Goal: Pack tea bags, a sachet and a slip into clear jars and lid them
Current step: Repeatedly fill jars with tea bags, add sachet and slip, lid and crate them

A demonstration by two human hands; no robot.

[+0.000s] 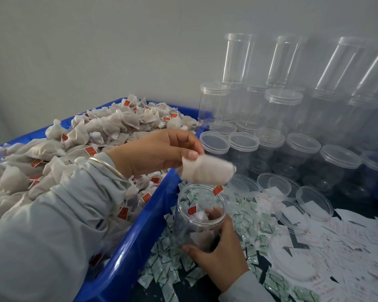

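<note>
right now the left hand fingertips pinch a tea bag, blurred, just above the mouth of the open jar. right hand fingers curl around that jar's lower wall, holding it tilted over the green sachets beside the blue crate. few bags already inside the jar, red tags showing; no sachet or slip inside that i can tell. crate heaped with tea bags on the table's left side. white slips and loose lids spread toward the right edge, lidded jars stacked at the back. early in the fill: more bags, sachet, slip, lid all left.
</note>
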